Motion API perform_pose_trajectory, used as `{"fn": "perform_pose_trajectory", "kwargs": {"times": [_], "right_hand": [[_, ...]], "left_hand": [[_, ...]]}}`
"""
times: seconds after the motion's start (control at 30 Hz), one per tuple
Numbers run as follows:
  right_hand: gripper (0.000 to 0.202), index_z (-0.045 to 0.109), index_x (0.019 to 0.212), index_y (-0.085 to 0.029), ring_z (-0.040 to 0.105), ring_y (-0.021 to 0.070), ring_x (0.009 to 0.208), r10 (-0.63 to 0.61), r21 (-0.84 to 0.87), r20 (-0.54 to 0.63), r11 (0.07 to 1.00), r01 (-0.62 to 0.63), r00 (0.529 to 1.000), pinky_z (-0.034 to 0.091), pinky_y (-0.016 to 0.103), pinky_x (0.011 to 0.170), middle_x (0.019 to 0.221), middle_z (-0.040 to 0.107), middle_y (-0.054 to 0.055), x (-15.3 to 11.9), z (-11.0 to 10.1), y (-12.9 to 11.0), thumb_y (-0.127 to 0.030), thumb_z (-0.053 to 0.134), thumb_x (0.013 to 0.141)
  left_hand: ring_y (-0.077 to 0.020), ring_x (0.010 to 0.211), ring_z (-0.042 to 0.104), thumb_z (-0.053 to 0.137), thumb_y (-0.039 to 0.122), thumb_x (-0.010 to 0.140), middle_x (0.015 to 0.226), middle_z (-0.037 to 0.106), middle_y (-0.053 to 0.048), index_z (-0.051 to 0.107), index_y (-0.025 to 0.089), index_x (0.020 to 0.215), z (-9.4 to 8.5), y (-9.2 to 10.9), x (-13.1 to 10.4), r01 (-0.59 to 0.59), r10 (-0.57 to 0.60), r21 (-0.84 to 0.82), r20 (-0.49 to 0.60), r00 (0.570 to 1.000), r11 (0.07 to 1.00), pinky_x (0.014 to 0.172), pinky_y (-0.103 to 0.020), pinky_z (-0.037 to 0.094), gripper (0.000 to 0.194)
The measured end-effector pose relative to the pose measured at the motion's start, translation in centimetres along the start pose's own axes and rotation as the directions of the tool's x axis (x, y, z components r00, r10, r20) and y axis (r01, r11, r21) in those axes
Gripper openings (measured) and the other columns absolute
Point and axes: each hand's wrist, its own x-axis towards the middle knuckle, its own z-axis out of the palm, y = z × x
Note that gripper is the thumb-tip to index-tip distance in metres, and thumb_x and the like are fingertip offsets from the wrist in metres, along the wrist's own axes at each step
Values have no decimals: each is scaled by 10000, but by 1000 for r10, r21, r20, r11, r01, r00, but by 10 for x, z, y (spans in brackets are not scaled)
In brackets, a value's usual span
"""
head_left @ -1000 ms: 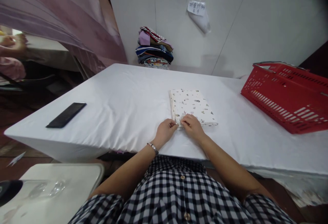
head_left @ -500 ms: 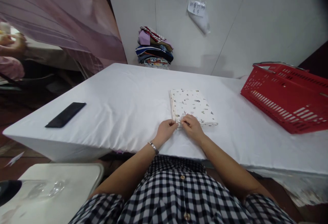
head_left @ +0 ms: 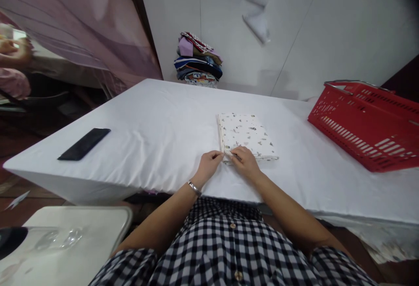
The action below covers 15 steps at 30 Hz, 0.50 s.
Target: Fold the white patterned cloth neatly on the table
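A folded white cloth [head_left: 247, 131] with a small scattered print lies flat on the white-covered table [head_left: 163, 124]. Its near left corner is pinched between both hands. My left hand [head_left: 209, 166], a bracelet on its wrist, is closed with thumb and forefinger at that corner's outer edge. Just to the right, my right hand [head_left: 245, 161] is closed on the same corner, over the cloth's near edge. A small lifted bit of fabric shows between the fingertips; its exact layers are too small to make out.
A red plastic basket [head_left: 363, 124] stands at the right. On the left lies a flat black object [head_left: 85, 144]. Folded fabrics [head_left: 199, 61] are stacked beyond the far edge. A pale stool [head_left: 78, 251] is at lower left; another person's hand [head_left: 21, 50] shows past the curtain.
My left hand has shifted slightly left and up along the cloth's corner. My right hand stays nearly in place. The paper on the wall has flipped upward, hiding its writing.
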Motion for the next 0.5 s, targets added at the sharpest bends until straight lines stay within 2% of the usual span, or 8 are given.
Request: {"fn": "perform_pose_trajectory", "kwargs": {"times": [0.1, 0.2, 0.27, 0.37, 0.5], "right_hand": [[150, 626, 879, -223, 533, 188, 795, 63, 89, -62, 994, -57, 996, 417, 318, 732, 799, 598, 41, 0, 0, -1, -313, 506, 878], [146, 626, 871, -223, 530, 182, 773, 77, 115, -90, 991, -67, 993, 423, 316, 717, 785, 593, 37, -1, 1, -1, -313, 511, 871], [148, 624, 876, -219, 531, 181, 772, 54, 115, -114, 992, -40, 992, 427, 319, 719, 793, 594, 39, -1, 1, -1, -310, 508, 874], [141, 619, 903, -214, 539, 185, 802, 3, 93, -147, 996, 11, 989, 433, 329, 743, 821, 603, 44, -2, 1, -1, -297, 507, 881], [143, 611, 943, -204, 539, 195, 839, -55, 12, -169, 998, 58, 984, 430, 343, 765, 868, 615, 61, -1, 2, -1, -283, 503, 891]], "left_hand": [[-141, 686, 573, 540, 327, 770, 721, 662, -13, 670, 185, 744, -2, 2, -3, -13, 22, 157, -61, 998, 988, 658, -250, 427, 194], [-149, 694, 566, 558, 384, 784, 732, 659, -28, 663, 187, 716, -2, 7, -5, -40, 45, 360, -6, 999, 932, 653, -260, 402, 233], [-151, 691, 564, 551, 399, 792, 739, 660, -30, 656, 187, 698, -1, 11, -5, -38, 27, 421, 31, 999, 906, 637, -261, 385, 255], [-145, 672, 559, 558, 384, 786, 725, 655, -19, 640, 187, 693, 0, 14, -2, -1, -23, 423, 51, 998, 906, 610, -253, 366, 233], [-137, 643, 560, 573, 359, 765, 663, 630, 0, 603, 184, 676, 1, 15, 3, 58, -81, 305, 61, 995, 951, 604, -243, 373, 199]]}}
